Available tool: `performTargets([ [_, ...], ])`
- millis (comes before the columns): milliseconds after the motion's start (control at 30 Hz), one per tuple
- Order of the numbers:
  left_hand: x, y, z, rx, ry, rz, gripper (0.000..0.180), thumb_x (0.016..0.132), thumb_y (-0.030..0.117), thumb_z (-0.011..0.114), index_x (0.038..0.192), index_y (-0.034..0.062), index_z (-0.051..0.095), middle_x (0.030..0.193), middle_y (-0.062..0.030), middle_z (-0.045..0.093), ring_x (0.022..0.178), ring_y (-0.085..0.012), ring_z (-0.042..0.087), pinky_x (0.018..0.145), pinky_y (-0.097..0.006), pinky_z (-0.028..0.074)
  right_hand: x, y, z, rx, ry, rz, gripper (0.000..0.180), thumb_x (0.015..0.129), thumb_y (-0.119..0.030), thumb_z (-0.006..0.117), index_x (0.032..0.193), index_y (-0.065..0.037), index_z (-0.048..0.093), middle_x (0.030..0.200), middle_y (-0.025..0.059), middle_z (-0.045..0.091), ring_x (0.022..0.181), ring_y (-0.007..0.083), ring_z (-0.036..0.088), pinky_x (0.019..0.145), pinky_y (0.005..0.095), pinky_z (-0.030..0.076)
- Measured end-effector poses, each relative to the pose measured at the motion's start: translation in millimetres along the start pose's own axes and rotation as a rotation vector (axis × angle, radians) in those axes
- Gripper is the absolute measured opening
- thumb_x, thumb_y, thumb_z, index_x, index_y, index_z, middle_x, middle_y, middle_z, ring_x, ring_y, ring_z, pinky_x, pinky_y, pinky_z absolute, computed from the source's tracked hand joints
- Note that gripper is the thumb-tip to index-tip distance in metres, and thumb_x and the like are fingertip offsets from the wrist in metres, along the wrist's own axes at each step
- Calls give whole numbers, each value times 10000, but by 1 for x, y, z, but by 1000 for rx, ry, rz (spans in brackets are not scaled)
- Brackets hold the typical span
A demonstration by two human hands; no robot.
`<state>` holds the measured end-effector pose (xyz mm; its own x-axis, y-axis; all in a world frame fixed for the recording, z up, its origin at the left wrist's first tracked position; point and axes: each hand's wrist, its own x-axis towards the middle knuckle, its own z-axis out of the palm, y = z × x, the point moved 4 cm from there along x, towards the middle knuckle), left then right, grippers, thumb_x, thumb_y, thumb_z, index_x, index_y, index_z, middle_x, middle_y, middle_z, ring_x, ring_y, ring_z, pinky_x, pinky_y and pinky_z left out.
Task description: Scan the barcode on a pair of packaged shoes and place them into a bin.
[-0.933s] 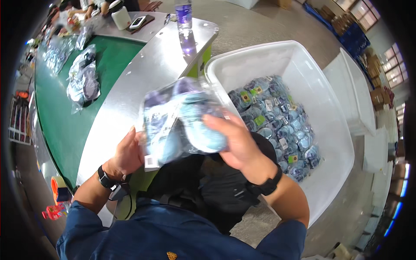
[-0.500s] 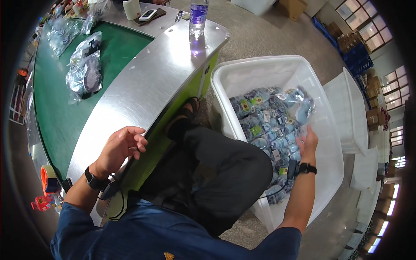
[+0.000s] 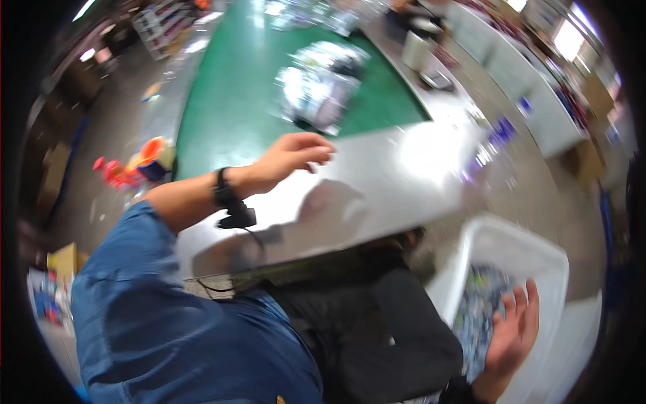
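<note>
My left hand is held over the metal table edge, fingers loosely bent and nothing in them. Beyond it, on the green belt, lies a clump of clear plastic bags with greyish-blue goods inside; blur hides their kind. My right hand is raised over the white bin, its fingers apart and empty. Under that hand the bin holds many small bagged blue-grey packs.
A clear bottle with a purple label stands at the table's right end. A white roll and a phone are farther back. An orange tape roll and a red-capped bottle sit at the left. More bags lie at the far end.
The view has swung left toward the table. My left hand has reached forward over the metal edge. A clear bag near my right hand in the bin is no longer seen there; that hand is empty.
</note>
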<state>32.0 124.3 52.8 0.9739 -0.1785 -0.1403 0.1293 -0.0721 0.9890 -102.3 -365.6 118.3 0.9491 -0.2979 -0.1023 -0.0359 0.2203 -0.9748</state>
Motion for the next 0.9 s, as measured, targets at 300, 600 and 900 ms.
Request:
performTargets([
  [300, 82, -24, -157, 943, 790, 106, 642, 910, 397, 707, 1406, 20, 549, 1399, -230, 575, 1315, -352, 524, 1085, -463, 434, 22, 71, 104, 63, -291, 188, 482, 1005, -159, 610, 1425, 17, 451, 1150, 110, 607, 948, 175, 652, 678, 272, 564],
  [600, 147, -84, -153, 340, 627, -125, 837, 927, 325, 721, 1560, -24, 298, 1491, -199, 496, 1360, -274, 491, 1117, -376, 412, 26, 122, 106, -278, -381, 251, 545, 983, -148, 654, 1444, 32, 426, 994, 77, 637, 860, 131, 655, 671, 235, 532],
  [900, 17, 2, -54, 791, 104, 726, 545, 813, 44, 766, 1342, 128, 661, 1437, -112, 530, 1336, -266, 506, 1118, -376, 430, 12, 109, 116, -346, -493, 168, 564, 950, -73, 661, 1449, 35, 423, 965, 56, 619, 798, 77, 586, 679, 212, 501],
])
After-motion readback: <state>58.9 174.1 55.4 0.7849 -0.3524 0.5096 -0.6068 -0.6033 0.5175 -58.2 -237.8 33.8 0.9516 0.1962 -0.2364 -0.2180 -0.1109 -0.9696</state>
